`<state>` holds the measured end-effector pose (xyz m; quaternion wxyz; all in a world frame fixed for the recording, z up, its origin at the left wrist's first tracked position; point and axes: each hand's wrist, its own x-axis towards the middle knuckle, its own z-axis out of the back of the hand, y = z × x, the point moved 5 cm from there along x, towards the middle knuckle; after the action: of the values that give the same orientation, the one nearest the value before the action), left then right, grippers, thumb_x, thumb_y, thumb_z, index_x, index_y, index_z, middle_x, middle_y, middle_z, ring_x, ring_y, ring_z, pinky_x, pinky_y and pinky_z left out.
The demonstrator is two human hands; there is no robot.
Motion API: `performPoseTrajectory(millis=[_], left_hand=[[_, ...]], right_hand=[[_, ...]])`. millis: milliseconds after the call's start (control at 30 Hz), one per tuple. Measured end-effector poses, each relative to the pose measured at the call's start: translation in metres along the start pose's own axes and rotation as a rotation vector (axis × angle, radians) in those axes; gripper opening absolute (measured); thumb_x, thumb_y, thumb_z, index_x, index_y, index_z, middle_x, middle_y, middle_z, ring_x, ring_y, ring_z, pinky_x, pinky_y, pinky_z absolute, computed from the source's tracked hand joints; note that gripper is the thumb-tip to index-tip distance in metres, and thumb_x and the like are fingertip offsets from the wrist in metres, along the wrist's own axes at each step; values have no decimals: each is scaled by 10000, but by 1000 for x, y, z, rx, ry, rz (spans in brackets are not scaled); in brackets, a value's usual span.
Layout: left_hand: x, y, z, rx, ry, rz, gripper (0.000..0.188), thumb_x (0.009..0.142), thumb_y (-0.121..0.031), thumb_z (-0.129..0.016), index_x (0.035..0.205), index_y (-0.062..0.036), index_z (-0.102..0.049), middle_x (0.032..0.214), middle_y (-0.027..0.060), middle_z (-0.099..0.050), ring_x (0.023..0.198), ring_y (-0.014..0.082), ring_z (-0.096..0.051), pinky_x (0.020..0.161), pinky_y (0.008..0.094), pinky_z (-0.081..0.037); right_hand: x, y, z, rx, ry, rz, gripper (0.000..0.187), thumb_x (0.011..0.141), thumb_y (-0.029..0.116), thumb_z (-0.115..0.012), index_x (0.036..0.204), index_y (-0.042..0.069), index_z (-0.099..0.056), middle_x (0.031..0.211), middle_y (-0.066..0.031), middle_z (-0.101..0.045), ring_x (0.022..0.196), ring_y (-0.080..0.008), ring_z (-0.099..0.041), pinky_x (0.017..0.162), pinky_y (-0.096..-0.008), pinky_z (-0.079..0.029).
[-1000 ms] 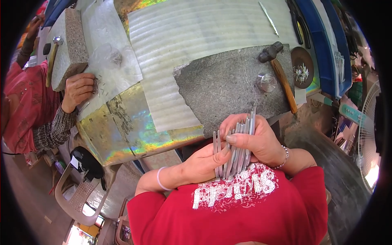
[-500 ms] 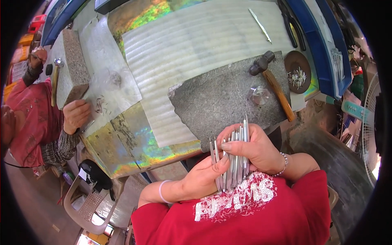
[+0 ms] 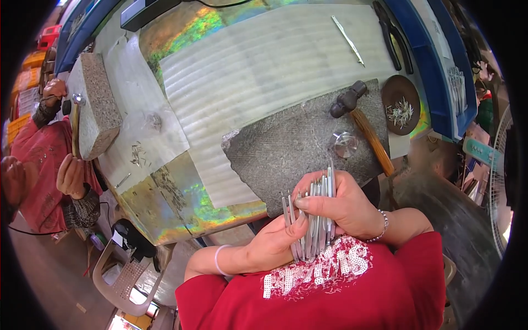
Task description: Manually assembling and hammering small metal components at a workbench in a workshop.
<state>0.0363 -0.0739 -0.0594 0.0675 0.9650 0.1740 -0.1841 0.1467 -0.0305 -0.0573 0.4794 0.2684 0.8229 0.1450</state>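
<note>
Close to my chest, both hands hold a fanned row of slim silver metal tools [image 3: 314, 231] with thin pointed tips upward. My left hand [image 3: 269, 245] grips the row's lower left part, its thumb lying across the tools. My right hand [image 3: 352, 209] is closed round the right part, with the thumb pressed on the upper shafts. Beyond my hands lies a rough grey stone slab [image 3: 280, 143]. On it rest a hammer [image 3: 368, 132] with a wooden handle and a small round clear object [image 3: 345, 144]. A single slim silver tool [image 3: 347, 41] lies on the white foam sheet [image 3: 231, 71].
A brown dish [image 3: 391, 91] of small metal pieces stands right of the slab, near dark-handled pliers [image 3: 393, 38] and a blue tray [image 3: 440, 104]. At left, a co-worker [image 3: 41, 159] sits by a stone block [image 3: 96, 104]; small pieces [image 3: 137, 155] lie on plastic. A fan [image 3: 498, 181] stands far right.
The co-worker's nearer hand has lifted off the plastic and drawn back left, leaving a slim piece on the table. My hands have hardly moved round the tools. The view has shifted slightly.
</note>
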Motion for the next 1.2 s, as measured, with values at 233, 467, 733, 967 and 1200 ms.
performPoseTrajectory(millis=[233,467,733,967,1200], left_hand=[[2,-4,0,-15,-10,-45,554,958,-348,-419,1346,24,-283,1314,147,-418,1204,240,-444,1010,381,-354],[2,-2,18,41,99,-47,522,955,-302,-438,1369,-38,-262,1309,85,-414,1201,203,-431,995,376,-354],[1,-5,16,-60,215,-29,576,950,-320,-426,1392,-24,-205,1359,130,-376,1260,265,-396,1047,435,-320],[-5,-9,16,-116,269,-28,561,950,-303,-437,1378,-1,-236,1360,152,-388,1256,285,-404,1050,442,-321],[-11,-7,21,-163,364,-59,502,961,-240,-426,1372,-5,-258,1343,144,-404,1247,257,-409,1046,407,-322]], right_hand=[[3,3,2,4,1,31,78,825,48,-609,893,17,-585,836,-43,-629,749,-84,-590,644,-224,-481],[0,13,-3,-151,22,115,65,812,13,-605,866,18,-569,894,-67,-590,808,-107,-573,726,-255,-465],[7,12,-9,-153,1,64,68,796,8,-621,838,15,-567,876,-64,-586,800,-111,-571,721,-248,-459],[11,9,-19,-132,-40,36,105,812,72,-655,862,8,-587,750,-2,-601,684,-44,-544,590,-204,-445],[11,7,-29,-168,-71,-55,94,795,60,-641,844,30,-566,840,-45,-593,775,-108,-576,696,-249,-467]])
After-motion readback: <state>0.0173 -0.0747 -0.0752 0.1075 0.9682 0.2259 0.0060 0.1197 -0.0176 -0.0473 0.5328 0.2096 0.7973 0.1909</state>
